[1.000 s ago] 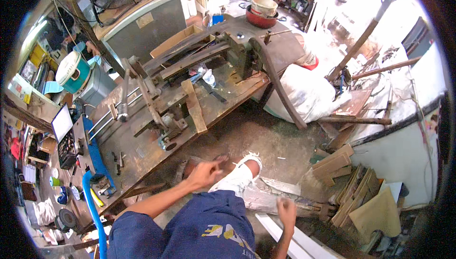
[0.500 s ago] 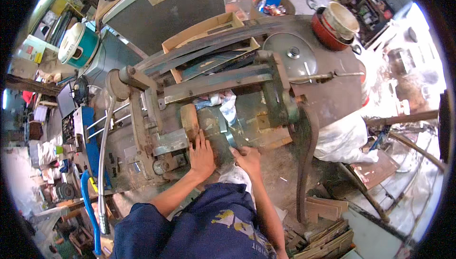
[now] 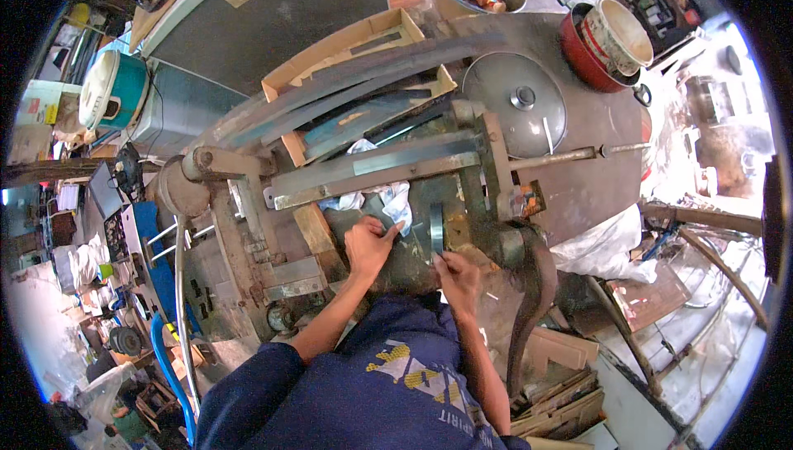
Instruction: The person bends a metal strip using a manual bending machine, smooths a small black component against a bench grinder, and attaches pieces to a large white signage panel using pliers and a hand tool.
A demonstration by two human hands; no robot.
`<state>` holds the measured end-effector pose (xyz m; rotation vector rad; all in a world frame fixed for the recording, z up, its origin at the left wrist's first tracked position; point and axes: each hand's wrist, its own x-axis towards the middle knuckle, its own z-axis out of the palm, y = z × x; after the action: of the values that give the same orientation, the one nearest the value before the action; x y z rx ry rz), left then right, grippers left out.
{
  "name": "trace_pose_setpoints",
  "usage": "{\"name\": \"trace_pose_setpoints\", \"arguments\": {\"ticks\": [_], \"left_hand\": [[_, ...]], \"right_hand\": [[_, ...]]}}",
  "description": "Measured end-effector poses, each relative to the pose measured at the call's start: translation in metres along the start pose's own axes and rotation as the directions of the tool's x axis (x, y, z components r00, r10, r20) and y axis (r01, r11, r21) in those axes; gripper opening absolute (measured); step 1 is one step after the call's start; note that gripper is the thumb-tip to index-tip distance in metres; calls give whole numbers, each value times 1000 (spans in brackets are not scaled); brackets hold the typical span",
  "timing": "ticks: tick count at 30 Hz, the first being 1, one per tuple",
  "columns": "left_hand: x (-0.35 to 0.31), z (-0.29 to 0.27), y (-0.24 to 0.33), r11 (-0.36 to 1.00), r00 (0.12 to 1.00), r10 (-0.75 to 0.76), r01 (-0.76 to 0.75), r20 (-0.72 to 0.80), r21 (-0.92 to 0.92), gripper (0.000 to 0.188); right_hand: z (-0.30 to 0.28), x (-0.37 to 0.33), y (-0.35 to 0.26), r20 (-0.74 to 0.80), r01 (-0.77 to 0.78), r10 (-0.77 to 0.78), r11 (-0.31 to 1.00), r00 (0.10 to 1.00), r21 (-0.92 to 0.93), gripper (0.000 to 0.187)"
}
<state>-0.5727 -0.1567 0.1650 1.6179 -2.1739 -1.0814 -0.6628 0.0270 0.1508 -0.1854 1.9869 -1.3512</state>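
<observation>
My right hand (image 3: 458, 278) pinches the near end of a thin, shiny metal strip (image 3: 437, 231), which points away from me over the dark bench plate. To its left, my left hand (image 3: 369, 248) has its fingers curled, with thumb and fingertips closed at the lower end of a white and light-blue cloth (image 3: 397, 202). The cloth lies under the long flat crossbar (image 3: 380, 171) of a heavy metal frame. Left of that hand rests a wooden block (image 3: 312, 234), beside a metal bar (image 3: 293, 278).
A curved iron lever (image 3: 533, 301) hangs on the right side of the frame. Behind it lie a cardboard box (image 3: 289, 78) and a glass lid (image 3: 496, 99). Red and white pots (image 3: 591, 58) stand at the far right. Wood pieces (image 3: 562, 400) are stacked at lower right.
My left hand has left the wooden block and moved right to the cloth, its fingers now curled. My right hand has moved right with the strip, which now points more straight away from me.
</observation>
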Motion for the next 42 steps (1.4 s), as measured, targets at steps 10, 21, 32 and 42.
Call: {"name": "trace_pose_setpoints", "arguments": {"ticks": [10,21,32,42], "left_hand": [[-19,-21,-34,988,968,149,-152,-201,3,26],[-14,-30,-27,998,999,40,-40,-2,55,19],[-44,-165,72,509,953,146,158,266,-846,15],[16,-140,108,749,859,374,-57,350,-660,12]], "right_hand": [[25,-2,-131,135,502,-497,749,857,-432,18],[80,139,-215,422,653,-506,487,752,-580,20],[70,50,-207,470,857,-718,411,514,-310,13],[31,-17,-150,415,684,-545,615,729,-393,24]]}}
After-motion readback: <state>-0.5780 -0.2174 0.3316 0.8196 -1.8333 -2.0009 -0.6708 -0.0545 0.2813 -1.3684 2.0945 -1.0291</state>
